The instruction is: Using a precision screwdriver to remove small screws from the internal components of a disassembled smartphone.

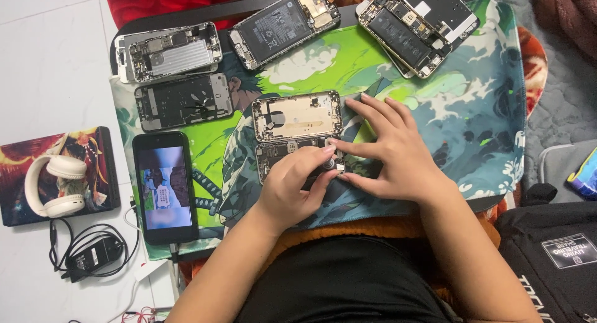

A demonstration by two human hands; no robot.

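I see both hands working over the near-centre of the green printed mat [435, 105] on the desk. The phone in hand is well into being stripped: its back housing [297, 115] lies open just beyond the hands, face up and mostly emptied, and the dark inner frame [283, 154] sits right below it, partly under the hands. I judge the disassembly well along, with small parts still coming off that frame; how many remain I cannot tell, since the hands cover its right half.

My left hand [292, 189] has its fingers curled and pressed together, thumb and forefinger pinching a small round dark part [328, 163] at the frame's right end. My right hand [392, 152] lies flat beside it, fingers spread, the fingertips steadying the frame and touching the housing's edge.

Four more opened phones [177, 52] line the far edge of the mat. A lit phone [165, 186] lies to the left, and white headphones [57, 185] farther left.
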